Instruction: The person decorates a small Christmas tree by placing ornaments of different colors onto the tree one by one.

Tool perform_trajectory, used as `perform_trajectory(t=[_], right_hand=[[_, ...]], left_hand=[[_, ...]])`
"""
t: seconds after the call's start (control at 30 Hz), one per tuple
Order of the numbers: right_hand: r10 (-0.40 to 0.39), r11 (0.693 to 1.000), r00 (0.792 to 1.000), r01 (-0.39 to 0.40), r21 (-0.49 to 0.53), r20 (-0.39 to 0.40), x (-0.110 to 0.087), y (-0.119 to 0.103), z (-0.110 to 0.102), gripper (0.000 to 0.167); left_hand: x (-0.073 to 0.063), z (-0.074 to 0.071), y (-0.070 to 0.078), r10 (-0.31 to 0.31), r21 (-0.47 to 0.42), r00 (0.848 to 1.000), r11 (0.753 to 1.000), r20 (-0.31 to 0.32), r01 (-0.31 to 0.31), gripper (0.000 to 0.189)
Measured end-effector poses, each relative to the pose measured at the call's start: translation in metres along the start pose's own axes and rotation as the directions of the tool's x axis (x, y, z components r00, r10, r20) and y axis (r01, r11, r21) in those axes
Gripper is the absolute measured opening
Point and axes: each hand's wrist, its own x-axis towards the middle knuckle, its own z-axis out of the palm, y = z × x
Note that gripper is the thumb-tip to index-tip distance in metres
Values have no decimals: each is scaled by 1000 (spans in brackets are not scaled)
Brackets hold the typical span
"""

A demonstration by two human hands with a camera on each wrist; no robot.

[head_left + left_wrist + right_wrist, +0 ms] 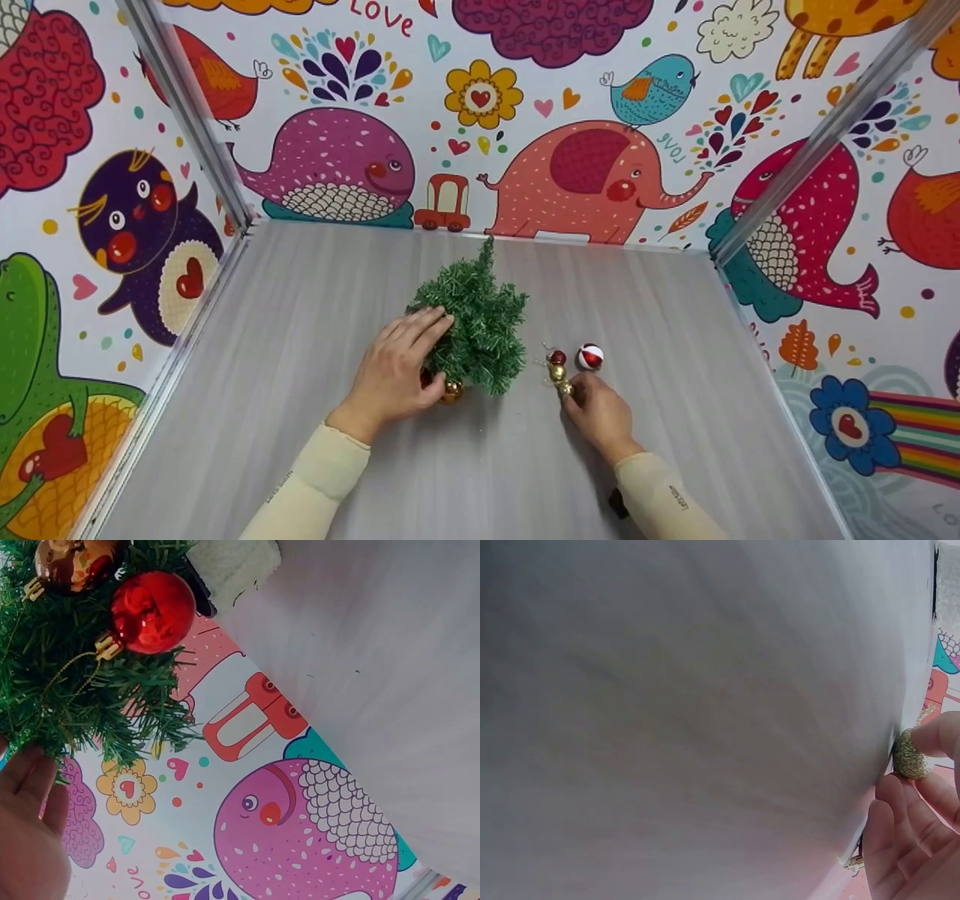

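Note:
A small green artificial Christmas tree (484, 330) stands on the table. My left hand (394, 371) rests against its left side, its fingers extended onto the branches. In the left wrist view a shiny red bauble (154, 613) and a copper-gold bauble (79, 562) hang on the tree, beside its white base (236, 574). To the right of the tree, my right hand (604, 416) pinches a glittery gold bauble (910, 756) between thumb and fingers, down at the tabletop. Just beyond that lie a smooth gold bauble (557, 372) and a dark red bauble (557, 357).
A red-and-white striped bauble (591, 356) lies close by my right hand's fingers. Printed walls with cartoon animals enclose the grey wood-grain table (315, 285) at the back and both sides. Metal rails (814, 142) run along the corners.

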Motion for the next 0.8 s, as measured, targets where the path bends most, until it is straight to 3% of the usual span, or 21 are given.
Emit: perform_trajectory(t=[0.8], right_hand=[[20, 1000, 1000, -20, 2, 6, 0, -2, -1, 22]], left_hand=[[-1, -3, -1, -30, 10, 999, 1000, 33, 30, 76]])
